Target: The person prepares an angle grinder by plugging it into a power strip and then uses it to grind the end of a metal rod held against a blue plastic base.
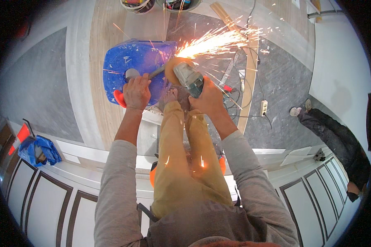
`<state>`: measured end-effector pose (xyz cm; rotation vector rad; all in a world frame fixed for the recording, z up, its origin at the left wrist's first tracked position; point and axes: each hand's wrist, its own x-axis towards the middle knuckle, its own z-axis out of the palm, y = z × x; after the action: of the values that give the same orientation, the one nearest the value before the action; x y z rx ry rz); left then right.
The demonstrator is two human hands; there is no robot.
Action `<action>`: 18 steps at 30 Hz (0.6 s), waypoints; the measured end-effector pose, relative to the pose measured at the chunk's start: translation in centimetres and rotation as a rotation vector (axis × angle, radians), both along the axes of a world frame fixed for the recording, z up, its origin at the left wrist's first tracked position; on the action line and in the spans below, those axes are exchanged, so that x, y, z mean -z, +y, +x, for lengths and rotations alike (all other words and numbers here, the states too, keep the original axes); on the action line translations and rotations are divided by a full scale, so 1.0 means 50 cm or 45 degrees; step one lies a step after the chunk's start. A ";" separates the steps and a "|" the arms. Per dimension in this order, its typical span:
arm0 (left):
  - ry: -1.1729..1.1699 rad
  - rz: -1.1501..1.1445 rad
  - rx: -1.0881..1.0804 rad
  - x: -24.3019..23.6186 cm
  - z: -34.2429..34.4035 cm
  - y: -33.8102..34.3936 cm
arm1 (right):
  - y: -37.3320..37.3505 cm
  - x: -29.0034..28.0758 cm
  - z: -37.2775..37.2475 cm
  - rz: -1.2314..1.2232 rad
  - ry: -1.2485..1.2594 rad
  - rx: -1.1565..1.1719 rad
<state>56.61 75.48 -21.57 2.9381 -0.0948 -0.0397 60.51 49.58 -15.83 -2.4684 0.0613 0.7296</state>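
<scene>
My right hand (pixel 210 98) grips a grey angle grinder (pixel 188 77) whose disc (pixel 172 69) throws a fan of bright sparks (pixel 212 41) up and to the right. My left hand (pixel 136 91) is closed on a small metal tool with a grey head and thin shaft (pixel 132 74), held down on top of a blue plastic drum (pixel 132 61). The disc meets the shaft's right end at the drum's edge. My knee in tan trousers (pixel 181 136) is raised between my arms, the foot near the drum.
Cables and a white power strip (pixel 264 108) lie on the floor to the right, beside a long wooden strip (pixel 249 82). Another person in dark clothes (pixel 338 144) stands at the right. Buckets (pixel 138 5) sit at the top. A blue bag (pixel 39 150) lies at the left.
</scene>
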 end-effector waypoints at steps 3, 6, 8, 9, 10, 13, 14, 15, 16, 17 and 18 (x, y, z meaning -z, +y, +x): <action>-0.026 0.036 0.007 0.008 -0.002 0.007 | -0.003 -0.002 -0.012 -0.015 0.011 -0.009; -0.101 0.032 0.038 0.013 -0.003 0.011 | -0.002 0.000 -0.009 0.021 0.027 0.033; -0.103 0.032 0.036 0.013 -0.001 0.007 | 0.000 0.001 0.001 0.004 0.041 0.024; -0.074 0.043 0.022 0.012 0.000 0.004 | 0.001 0.000 0.005 -0.004 0.046 0.019; -0.045 0.053 0.008 0.010 0.000 0.001 | 0.000 -0.002 0.004 0.012 0.070 0.035; -0.026 0.044 0.005 0.005 0.000 0.005 | -0.002 -0.011 -0.003 0.053 0.115 0.056; -0.021 0.051 0.002 0.004 0.000 0.005 | -0.006 -0.014 -0.011 0.060 0.117 0.051; -0.016 0.058 -0.001 0.004 0.001 0.004 | -0.011 -0.016 -0.019 0.068 0.119 0.047; -0.012 0.065 -0.003 0.003 0.002 0.004 | -0.019 -0.005 -0.031 0.063 0.105 0.065; -0.017 0.046 -0.005 0.004 0.003 0.003 | -0.026 0.001 -0.040 0.055 0.089 0.087; -0.022 0.026 -0.006 0.006 0.003 0.002 | -0.034 0.007 -0.049 0.048 0.073 0.110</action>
<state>56.78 75.56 -21.86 2.9595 -0.0906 -0.0145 58.08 47.91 -16.19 -2.3930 0.1729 0.7569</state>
